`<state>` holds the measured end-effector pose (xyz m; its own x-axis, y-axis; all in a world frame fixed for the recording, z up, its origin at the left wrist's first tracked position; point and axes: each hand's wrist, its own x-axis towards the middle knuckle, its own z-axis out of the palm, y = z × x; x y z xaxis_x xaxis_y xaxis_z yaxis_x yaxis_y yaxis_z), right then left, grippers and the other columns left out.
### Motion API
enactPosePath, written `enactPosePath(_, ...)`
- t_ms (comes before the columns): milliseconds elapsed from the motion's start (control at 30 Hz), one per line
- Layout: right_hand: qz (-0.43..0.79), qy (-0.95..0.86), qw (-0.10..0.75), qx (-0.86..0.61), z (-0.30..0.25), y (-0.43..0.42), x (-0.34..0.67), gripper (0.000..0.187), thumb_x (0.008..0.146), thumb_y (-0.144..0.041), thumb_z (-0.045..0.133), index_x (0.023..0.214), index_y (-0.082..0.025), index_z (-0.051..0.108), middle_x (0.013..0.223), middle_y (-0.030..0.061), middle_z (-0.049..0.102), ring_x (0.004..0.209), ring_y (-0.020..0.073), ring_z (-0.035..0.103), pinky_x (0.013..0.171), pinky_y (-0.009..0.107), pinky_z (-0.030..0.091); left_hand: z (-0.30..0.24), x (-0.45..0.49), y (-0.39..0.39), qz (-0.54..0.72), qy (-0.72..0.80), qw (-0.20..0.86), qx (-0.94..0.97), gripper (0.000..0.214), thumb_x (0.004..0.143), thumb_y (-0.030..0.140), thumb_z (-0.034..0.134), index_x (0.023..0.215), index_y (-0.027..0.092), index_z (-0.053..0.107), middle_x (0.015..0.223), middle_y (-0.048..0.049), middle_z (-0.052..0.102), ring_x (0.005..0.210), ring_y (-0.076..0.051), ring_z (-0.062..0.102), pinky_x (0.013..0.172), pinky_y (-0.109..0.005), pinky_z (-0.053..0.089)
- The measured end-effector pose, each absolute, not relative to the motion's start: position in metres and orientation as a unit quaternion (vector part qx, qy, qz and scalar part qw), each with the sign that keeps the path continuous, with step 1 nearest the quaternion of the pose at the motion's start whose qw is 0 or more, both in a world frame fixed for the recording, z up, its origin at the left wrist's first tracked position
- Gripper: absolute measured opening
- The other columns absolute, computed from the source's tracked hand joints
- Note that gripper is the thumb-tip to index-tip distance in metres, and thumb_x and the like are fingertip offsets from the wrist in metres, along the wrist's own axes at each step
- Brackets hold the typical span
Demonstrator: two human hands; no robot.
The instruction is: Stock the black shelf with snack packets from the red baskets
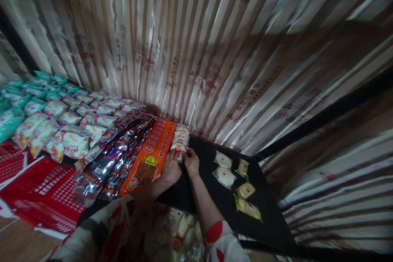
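Both my hands meet at a row of small white snack packets (pixel 179 138) stacked on the black table (pixel 270 221). My left hand (pixel 171 168) lies with fingers flat on the nearest packet, beside the orange snack packs (pixel 152 153). My right hand (pixel 191 162) pinches the near end of that same row, fingers curled on a packet. Against my body rests a clear bag of more white packets (pixel 184 227).
Left of the orange packs lie dark shiny packs (pixel 119 151), white-and-red bags (pixel 73 139), teal bags (pixel 18 98) and red packs (pixel 39 188). Round white cakes (pixel 224 168) and yellow packets (pixel 247 198) lie on the table's right. A striped curtain (pixel 215 49) hangs behind.
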<state>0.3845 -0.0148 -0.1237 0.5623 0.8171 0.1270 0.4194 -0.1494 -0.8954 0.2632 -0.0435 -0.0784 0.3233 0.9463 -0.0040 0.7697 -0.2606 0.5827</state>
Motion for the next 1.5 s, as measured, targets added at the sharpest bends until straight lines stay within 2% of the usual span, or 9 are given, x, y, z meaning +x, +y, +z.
enactPosePath(433,0.228,-0.404,0.466,-0.754,-0.117,-0.015,0.383,0.034,0.069,-0.038,0.055,0.098,-0.022,0.061,0.088,0.0020,0.069,0.077,0.0166,0.063,0.071,0.028,0.049,-0.077,0.264,-0.044,0.162,0.550,0.239,0.783,0.064,0.072,0.004,0.043,0.136,0.005,0.037,0.146,-0.0129,0.033,0.137,-0.024,0.025,0.112,-0.034,0.024)
enactPosePath(633,0.212,-0.415,0.449,-0.762,-0.113,-0.012,0.382,0.038,0.070,-0.037,0.054,0.103,-0.019,0.060,0.093,0.0050,0.067,0.077,0.0171,0.063,0.071,0.028,0.048,-0.073,0.265,-0.040,0.169,0.546,0.256,0.779,0.063,0.074,0.005,0.042,0.136,0.001,0.036,0.146,-0.0159,0.032,0.137,-0.025,0.024,0.113,-0.033,0.023)
enactPosePath(1267,0.181,-0.416,0.427,-0.782,-0.115,-0.001,0.383,0.033,0.073,-0.037,0.051,0.100,-0.022,0.064,0.087,0.0027,0.068,0.077,0.0178,0.063,0.071,0.028,0.047,-0.077,0.271,-0.030,0.174,0.545,0.243,0.783,0.063,0.073,0.005,0.043,0.135,0.005,0.037,0.147,-0.0138,0.031,0.138,-0.025,0.022,0.113,-0.036,0.023)
enactPosePath(1400,0.181,-0.414,0.435,-0.779,-0.116,-0.002,0.382,0.035,0.074,-0.037,0.052,0.103,-0.021,0.063,0.091,0.0037,0.068,0.078,0.0179,0.063,0.072,0.028,0.047,-0.080,0.272,-0.030,0.186,0.535,0.241,0.788,0.063,0.072,0.005,0.043,0.135,0.001,0.036,0.147,-0.0165,0.029,0.138,-0.027,0.020,0.114,-0.036,0.021)
enactPosePath(1500,0.180,-0.406,0.446,-0.777,-0.114,-0.006,0.381,0.039,0.073,-0.036,0.053,0.108,-0.019,0.060,0.095,0.0056,0.068,0.082,0.0183,0.063,0.075,0.028,0.048,-0.081,0.271,-0.031,0.189,0.530,0.240,0.791,0.065,0.071,0.005,0.044,0.136,0.003,0.036,0.148,-0.0165,0.028,0.138,-0.027,0.018,0.114,-0.040,0.022)
